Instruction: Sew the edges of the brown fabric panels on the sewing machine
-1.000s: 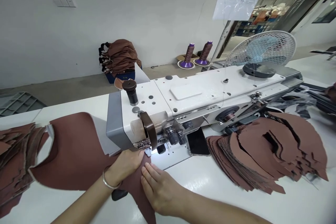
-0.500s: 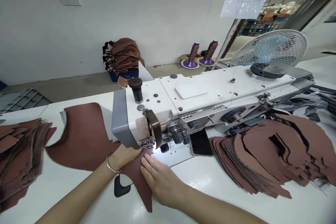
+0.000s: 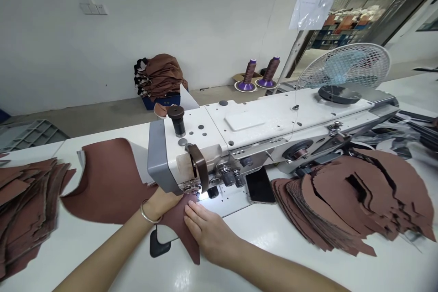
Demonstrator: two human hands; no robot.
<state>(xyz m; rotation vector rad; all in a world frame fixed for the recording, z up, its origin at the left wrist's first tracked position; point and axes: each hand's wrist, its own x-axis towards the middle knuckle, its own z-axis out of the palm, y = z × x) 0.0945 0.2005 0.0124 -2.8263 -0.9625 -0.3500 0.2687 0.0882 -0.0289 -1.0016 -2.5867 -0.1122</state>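
Under the head of a white sewing machine (image 3: 219,121) lies a brown leather-like piece (image 3: 183,223), its narrow tail pointing toward me. My right hand (image 3: 212,235) rests flat on the tail's right edge, fingers stretched out near the lit needle area. On the left side of the same piece lies my left hand (image 3: 160,205), wearing a bangle; it looks flat, with its fingertips partly hidden by the machine head. A broad brown panel (image 3: 106,182) spreads left of that hand; whether it joins the piece at the needle I cannot tell.
Stacked brown cut pieces lie at the left (image 3: 27,210) and right (image 3: 328,200). A black phone (image 3: 260,185) sits beside the machine bed. Behind stand two thread cones (image 3: 248,74), a fan (image 3: 345,66) and a blue bin (image 3: 160,101) heaped with brown pieces.
The piece's tail has slid slightly away from me, toward the needle, with my right hand still on it. My view has shifted a little.
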